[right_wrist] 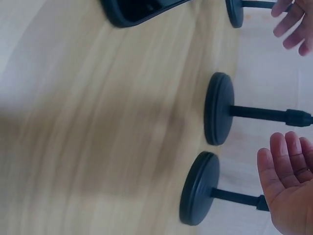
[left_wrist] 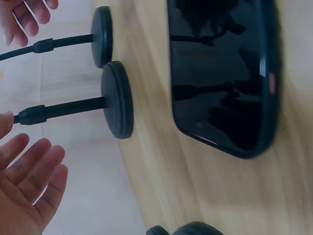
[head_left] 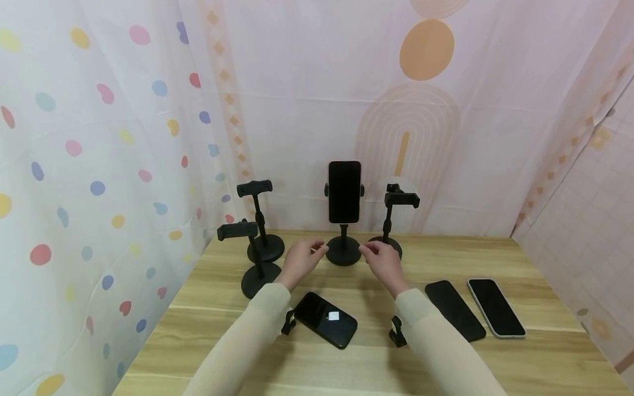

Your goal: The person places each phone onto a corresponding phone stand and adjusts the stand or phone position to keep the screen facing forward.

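Observation:
A phone (head_left: 344,192) stands upright in the clamp of the middle black phone stand (head_left: 343,251). My left hand (head_left: 303,259) hovers just left of this stand, fingers loosely bent and holding nothing; the palm and fingers (left_wrist: 36,171) show in the left wrist view. On the stand's other side is my right hand (head_left: 383,261), also holding nothing, in front of another phone stand (head_left: 388,223). Its relaxed fingers (right_wrist: 281,156) appear in the right wrist view. Between my forearms, a black phone (head_left: 317,316) lies face up on the table.
Two phone stands without phones, one at the back (head_left: 258,217) and one nearer (head_left: 255,275), stand at left. A dark flat phone (head_left: 454,309) and a white-edged phone (head_left: 497,308) lie on the wooden table (head_left: 198,341) at right. Patterned curtains (head_left: 297,110) hang behind.

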`<state>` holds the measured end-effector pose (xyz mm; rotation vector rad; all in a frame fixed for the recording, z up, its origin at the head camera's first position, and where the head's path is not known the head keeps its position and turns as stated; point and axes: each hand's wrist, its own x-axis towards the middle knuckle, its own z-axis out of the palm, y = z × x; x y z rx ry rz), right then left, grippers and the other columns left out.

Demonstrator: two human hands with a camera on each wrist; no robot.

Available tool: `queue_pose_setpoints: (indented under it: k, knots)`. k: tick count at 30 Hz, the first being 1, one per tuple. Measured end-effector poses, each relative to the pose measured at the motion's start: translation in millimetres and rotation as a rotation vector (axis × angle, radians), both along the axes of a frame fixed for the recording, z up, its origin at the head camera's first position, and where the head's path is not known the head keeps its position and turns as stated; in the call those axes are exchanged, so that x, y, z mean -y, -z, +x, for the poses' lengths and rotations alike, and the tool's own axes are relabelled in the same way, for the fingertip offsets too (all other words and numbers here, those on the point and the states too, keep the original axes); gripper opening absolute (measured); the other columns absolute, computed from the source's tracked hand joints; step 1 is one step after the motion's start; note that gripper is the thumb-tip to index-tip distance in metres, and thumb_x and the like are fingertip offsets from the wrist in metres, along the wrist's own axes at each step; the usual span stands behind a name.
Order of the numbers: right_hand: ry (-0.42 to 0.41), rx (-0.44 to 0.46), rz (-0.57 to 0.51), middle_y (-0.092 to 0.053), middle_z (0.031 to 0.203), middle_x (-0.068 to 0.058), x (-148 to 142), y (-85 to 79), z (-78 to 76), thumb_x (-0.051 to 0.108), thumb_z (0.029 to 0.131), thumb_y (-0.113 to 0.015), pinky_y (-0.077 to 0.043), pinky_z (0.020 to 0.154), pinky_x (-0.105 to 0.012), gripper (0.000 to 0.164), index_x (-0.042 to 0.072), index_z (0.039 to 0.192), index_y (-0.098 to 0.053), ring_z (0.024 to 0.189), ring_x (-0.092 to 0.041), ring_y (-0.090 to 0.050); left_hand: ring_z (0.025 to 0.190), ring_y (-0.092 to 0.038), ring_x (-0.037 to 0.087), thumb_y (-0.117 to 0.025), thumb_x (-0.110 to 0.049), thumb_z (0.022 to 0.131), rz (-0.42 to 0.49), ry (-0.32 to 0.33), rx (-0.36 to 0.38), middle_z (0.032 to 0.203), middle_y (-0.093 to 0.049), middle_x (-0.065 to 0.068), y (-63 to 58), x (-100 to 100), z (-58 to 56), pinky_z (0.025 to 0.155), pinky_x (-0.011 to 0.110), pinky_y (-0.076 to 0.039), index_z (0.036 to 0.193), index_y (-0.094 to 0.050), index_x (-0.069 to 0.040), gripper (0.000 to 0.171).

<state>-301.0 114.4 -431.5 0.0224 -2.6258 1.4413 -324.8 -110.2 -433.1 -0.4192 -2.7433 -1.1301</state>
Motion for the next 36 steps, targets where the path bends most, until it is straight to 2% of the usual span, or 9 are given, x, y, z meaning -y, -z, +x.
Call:
queue_pose_setpoints:
  k: [9, 14, 19, 26, 30, 36]
  knots:
    - [-0.09, 0.033, 0.156, -0.068, 0.117, -0.014, -14.0, 3.9, 9.4, 0.028, 0.099, -0.063, -0.05, 0.091, -0.046, 0.036, 0.0, 0.121, -0.067, 0.108, -0.031, -0.063, 0.106, -0.065, 0.029, -0.065, -0.028, 0.098, -0.255, 0.035, -0.006, 0.121, -0.068, 0.012, 0.7, 5.2, 9.8, 0.09, 0.047, -0.052, 0.125, -0.067, -0.004, 0.036]
    - [-0.166, 0.059, 0.282, -0.067, 0.116, -0.019, -22.9, 2.4, 16.6, 0.025, 0.097, -0.064, -0.049, 0.091, -0.048, 0.039, -0.005, 0.122, -0.065, 0.108, -0.034, -0.062, 0.114, -0.062, 0.031, -0.066, -0.029, 0.097, -0.384, 0.055, 0.015, 0.125, -0.066, 0.012, -3.1, 3.0, 15.2, 0.095, 0.047, -0.049, 0.125, -0.068, -0.006, 0.036]
    - [-0.234, 0.083, 0.401, -0.067, 0.111, -0.02, -32.3, 4.0, 24.2, 0.024, 0.096, -0.066, -0.05, 0.088, -0.048, 0.039, -0.006, 0.121, -0.065, 0.104, -0.034, -0.063, 0.117, -0.061, 0.03, -0.066, -0.032, 0.097, -0.513, 0.068, 0.038, 0.127, -0.065, 0.01, 0.7, 0.3, 21.9, 0.095, 0.049, -0.048, 0.124, -0.069, -0.009, 0.036]
    - [-0.277, 0.105, 0.477, -0.067, 0.113, -0.023, -44.0, 6.0, 37.3, 0.021, 0.094, -0.067, -0.05, 0.089, -0.05, 0.039, -0.007, 0.122, -0.064, 0.105, -0.037, -0.063, 0.106, -0.065, 0.029, -0.07, -0.03, 0.094, -0.627, 0.1, 0.026, 0.118, -0.069, 0.009, 1.7, -2.5, 34.5, 0.086, 0.049, -0.052, 0.119, -0.071, -0.009, 0.033]
    - [-0.282, 0.113, 0.527, -0.066, 0.116, -0.024, -48.8, 6.2, 43.2, 0.02, 0.094, -0.068, -0.049, 0.09, -0.051, 0.041, -0.008, 0.123, -0.063, 0.106, -0.039, -0.063, 0.101, -0.066, 0.027, -0.071, -0.029, 0.093, -0.677, 0.11, 0.046, 0.115, -0.07, 0.009, 0.3, -3.5, 41.3, 0.082, 0.046, -0.053, 0.116, -0.071, -0.008, 0.031]
    - [-0.266, 0.114, 0.62, -0.065, 0.118, -0.023, -54.8, 8.7, 55.0, 0.02, 0.09, -0.073, -0.048, 0.092, -0.052, 0.043, -0.007, 0.121, -0.063, 0.109, -0.04, -0.061, 0.096, -0.067, 0.025, -0.077, -0.032, 0.087, -0.743, 0.1, 0.091, 0.111, -0.071, 0.007, -1.8, -4.3, 52.3, 0.08, 0.049, -0.052, 0.113, -0.072, -0.011, 0.034]
